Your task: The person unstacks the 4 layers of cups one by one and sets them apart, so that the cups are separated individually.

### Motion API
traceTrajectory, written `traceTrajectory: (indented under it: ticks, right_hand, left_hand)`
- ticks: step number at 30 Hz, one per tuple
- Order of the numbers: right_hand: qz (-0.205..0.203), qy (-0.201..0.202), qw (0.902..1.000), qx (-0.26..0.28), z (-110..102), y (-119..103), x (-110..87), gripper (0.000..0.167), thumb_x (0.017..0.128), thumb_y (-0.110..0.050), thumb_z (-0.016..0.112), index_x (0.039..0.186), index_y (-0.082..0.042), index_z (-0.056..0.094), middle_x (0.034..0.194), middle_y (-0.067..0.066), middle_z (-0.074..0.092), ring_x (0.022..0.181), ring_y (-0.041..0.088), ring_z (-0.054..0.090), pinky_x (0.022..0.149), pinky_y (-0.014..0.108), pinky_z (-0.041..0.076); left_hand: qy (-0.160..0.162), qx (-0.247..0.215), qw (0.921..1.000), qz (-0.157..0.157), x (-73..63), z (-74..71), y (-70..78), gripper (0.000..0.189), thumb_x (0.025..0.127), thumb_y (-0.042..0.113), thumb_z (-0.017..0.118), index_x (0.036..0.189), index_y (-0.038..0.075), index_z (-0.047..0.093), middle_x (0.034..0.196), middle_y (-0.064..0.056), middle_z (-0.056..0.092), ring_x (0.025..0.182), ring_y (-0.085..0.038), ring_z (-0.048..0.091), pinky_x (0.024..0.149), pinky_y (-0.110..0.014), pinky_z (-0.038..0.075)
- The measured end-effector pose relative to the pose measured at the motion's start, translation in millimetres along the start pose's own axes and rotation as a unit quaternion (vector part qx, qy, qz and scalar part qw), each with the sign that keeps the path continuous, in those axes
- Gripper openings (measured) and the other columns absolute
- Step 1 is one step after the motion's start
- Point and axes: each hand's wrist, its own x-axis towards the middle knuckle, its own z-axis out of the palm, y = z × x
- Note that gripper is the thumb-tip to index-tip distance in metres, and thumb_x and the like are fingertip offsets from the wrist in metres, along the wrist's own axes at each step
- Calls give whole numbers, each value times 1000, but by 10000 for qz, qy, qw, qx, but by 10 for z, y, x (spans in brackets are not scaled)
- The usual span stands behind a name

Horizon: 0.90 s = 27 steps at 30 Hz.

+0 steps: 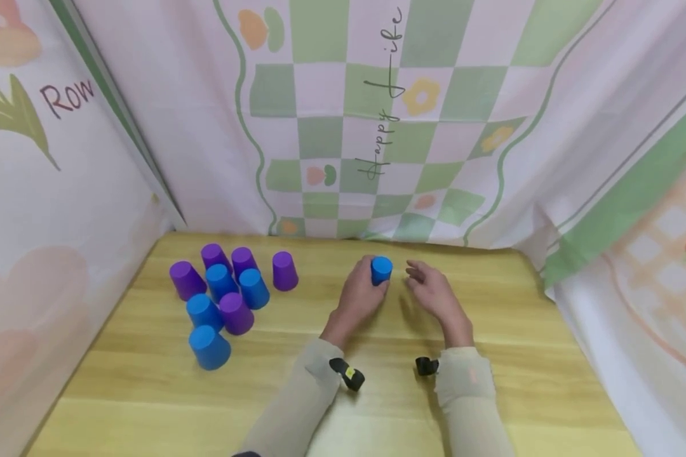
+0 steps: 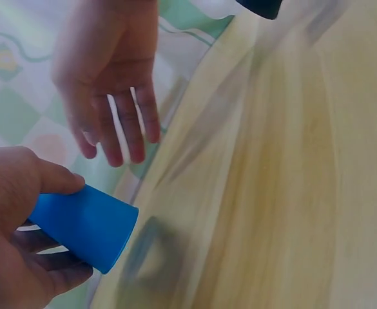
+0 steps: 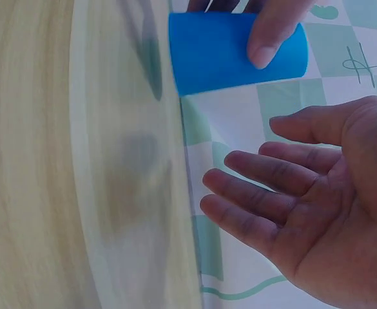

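Observation:
My left hand (image 1: 361,293) grips a blue cup (image 1: 382,270) by its sides, thumb on one side and fingers on the other. The cup is upside down, its wide rim toward the table. In the left wrist view the blue cup (image 2: 88,225) shows between thumb and fingers, with a shadow on the wood beside it. Just to the right of the cup, my right hand (image 1: 434,295) hovers with nothing in it. Its fingers are spread and nearly straight in the right wrist view, the palm (image 3: 323,225) facing the camera, apart from the cup.
At the left of the wooden table (image 1: 389,406) several upside-down cups stand grouped, purple (image 1: 237,314) and blue (image 1: 210,348). One purple cup (image 1: 285,271) stands slightly apart on their right. A patterned curtain (image 1: 366,139) hangs along the back edge, with more cloth at both sides.

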Motion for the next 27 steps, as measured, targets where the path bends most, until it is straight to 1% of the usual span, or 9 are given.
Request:
traceTrajectory:
  ticks: [7,11,14,22,27]
  right_hand:
    - [-57,-39,10000,66,2,-43,33,53,110,-13,51,158,5,39,152,32,52,141,47,52,115,59,46]
    - [-21,-75,9999,93,18,-59,22,53,110,-15,50,158,4,39,152,31,52,140,48,52,115,59,46]
    - [-1,-128,9999,116,28,-67,16,54,111,-17,50,159,4,38,153,31,51,140,48,52,115,59,46]
    - [41,-244,9995,208,32,-67,4,55,111,-20,50,159,3,37,154,30,51,143,47,49,117,59,44]
    - [46,-264,9994,197,51,-60,3,54,111,-20,50,159,3,38,154,30,50,143,47,50,117,59,45]
  left_hand:
    - [313,-38,9995,-29,-49,-196,47,59,97,15,76,149,7,50,145,-14,61,138,-31,58,117,-48,48]
    - [347,-153,9992,-85,-122,-296,54,62,97,13,76,152,8,49,148,-14,59,141,-31,55,118,-49,46]
    - [405,-141,9990,-111,-186,-374,50,63,96,12,77,152,8,49,149,-14,59,141,-32,55,118,-50,46]
    - [536,-151,9984,-92,-360,-564,-21,61,95,11,77,149,6,51,145,-17,60,137,-35,57,117,-53,47]
    - [660,-195,9974,-206,-452,-657,-77,60,93,11,78,147,6,53,142,-18,61,136,-37,57,116,-56,47]
